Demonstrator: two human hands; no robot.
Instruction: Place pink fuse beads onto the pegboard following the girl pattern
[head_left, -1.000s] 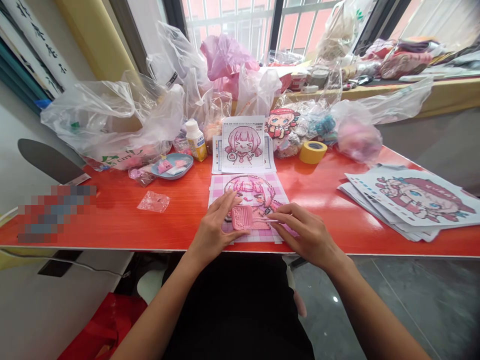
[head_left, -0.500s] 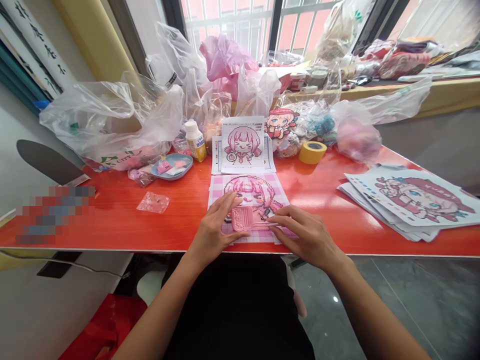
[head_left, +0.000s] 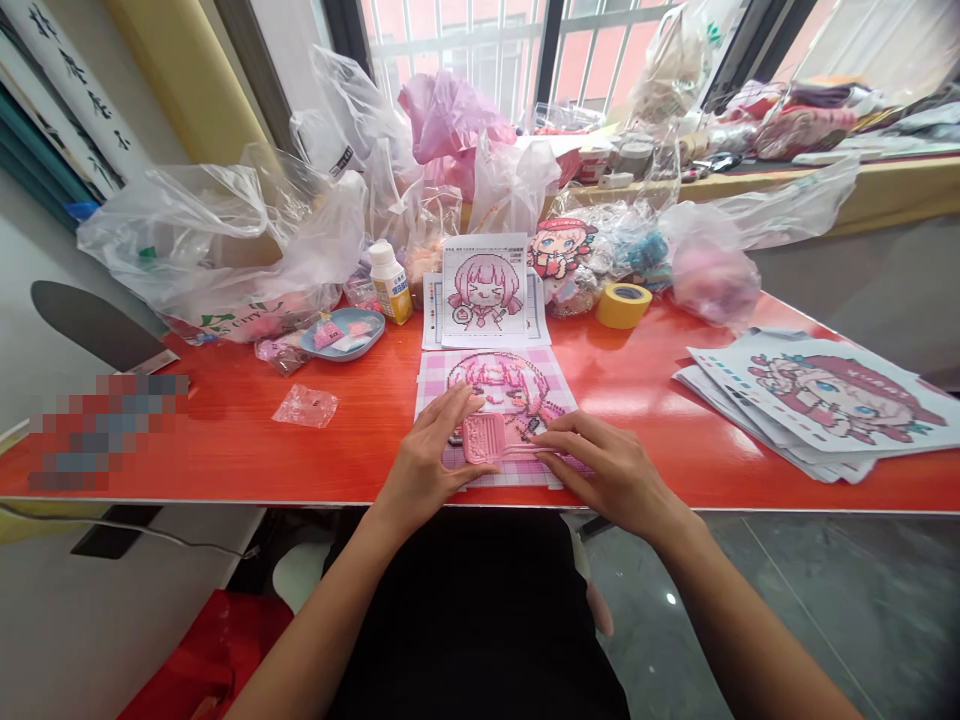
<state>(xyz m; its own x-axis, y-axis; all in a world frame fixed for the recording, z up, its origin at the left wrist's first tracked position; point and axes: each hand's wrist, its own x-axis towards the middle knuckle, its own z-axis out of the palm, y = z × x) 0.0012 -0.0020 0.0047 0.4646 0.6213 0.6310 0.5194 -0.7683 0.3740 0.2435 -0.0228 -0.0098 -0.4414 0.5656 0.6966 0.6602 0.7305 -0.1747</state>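
Note:
A pink-checked pegboard lies by the table's front edge, bearing a pink-haired character picture made of small beads. On its lower part sits a small pink ribbed bead tray. My left hand grips the tray's left side, thumb along the lower edge and fingers over the beadwork. My right hand pinches thin, pale pink tweezers, whose tips point left towards the tray. Their tips are too small to make out. Behind the pegboard, a printed pattern sheet of the same character leans upright.
A blue dish with small packets, a white-capped bottle and yellow tape stand behind. Plastic bags crowd the back. Printed sheets lie at right, and a crumpled clear packet at left.
Hardly anything differs. The view has shifted very slightly, and both hands keep their places at the tray and tweezers.

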